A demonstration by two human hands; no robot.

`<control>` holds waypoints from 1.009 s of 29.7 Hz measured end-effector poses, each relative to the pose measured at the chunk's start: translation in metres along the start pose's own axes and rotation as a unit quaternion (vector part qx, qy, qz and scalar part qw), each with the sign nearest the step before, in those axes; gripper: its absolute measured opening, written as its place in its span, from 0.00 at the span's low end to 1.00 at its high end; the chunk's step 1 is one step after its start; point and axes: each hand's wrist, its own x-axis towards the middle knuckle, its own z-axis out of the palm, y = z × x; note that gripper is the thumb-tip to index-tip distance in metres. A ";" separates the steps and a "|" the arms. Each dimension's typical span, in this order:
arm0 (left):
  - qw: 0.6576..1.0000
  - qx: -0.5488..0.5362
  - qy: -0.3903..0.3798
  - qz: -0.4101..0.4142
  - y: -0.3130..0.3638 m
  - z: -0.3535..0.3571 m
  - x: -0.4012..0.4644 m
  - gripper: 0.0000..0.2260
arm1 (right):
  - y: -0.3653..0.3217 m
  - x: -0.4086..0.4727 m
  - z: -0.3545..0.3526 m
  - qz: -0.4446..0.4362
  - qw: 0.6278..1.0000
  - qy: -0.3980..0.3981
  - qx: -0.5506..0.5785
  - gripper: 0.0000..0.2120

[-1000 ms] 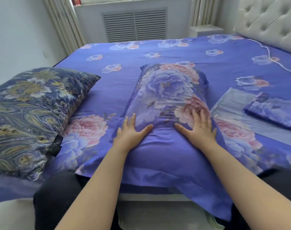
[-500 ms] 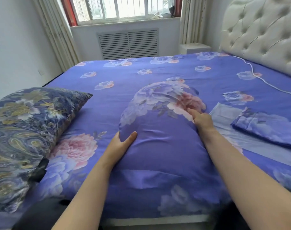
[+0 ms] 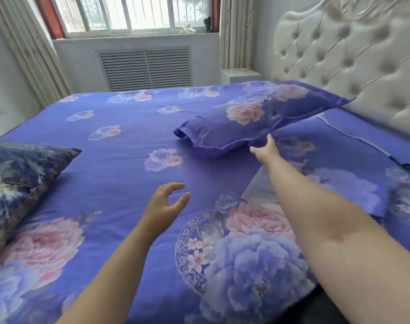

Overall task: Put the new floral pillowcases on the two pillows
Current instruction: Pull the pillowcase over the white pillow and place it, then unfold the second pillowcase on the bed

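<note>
Left hand (image 3: 163, 202) hovering, fingers loosely curled, right hand (image 3: 264, 152) outstretched, fingers pinching fabric

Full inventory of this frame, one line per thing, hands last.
covered pillow: 1, purple floral, far side of bed near headboard
dark pillow: 1, navy and gold floral, left edge
folded pillowcase: 1, purple floral, right, on clear wrapper
sheet: 1, purple floral, over bed
headboard: 1, cream tufted, right
cable: 1, white, by headboard
vent: 1, white, under window
left hand: open, above sheet
right hand: pinches covered pillow's flange
</note>
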 end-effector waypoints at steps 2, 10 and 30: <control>0.999 0.011 -0.038 -0.021 -0.008 0.013 -0.001 0.11 | 0.046 -0.002 -0.008 0.064 0.973 0.037 -0.219 0.38; 0.988 0.021 -0.122 -0.090 -0.026 0.039 -0.015 0.08 | 0.152 -0.014 -0.062 0.181 0.905 0.062 -0.380 0.23; 0.976 -0.041 -0.135 -0.166 -0.040 0.041 -0.035 0.07 | 0.155 -0.008 -0.080 0.126 0.902 0.059 -0.409 0.20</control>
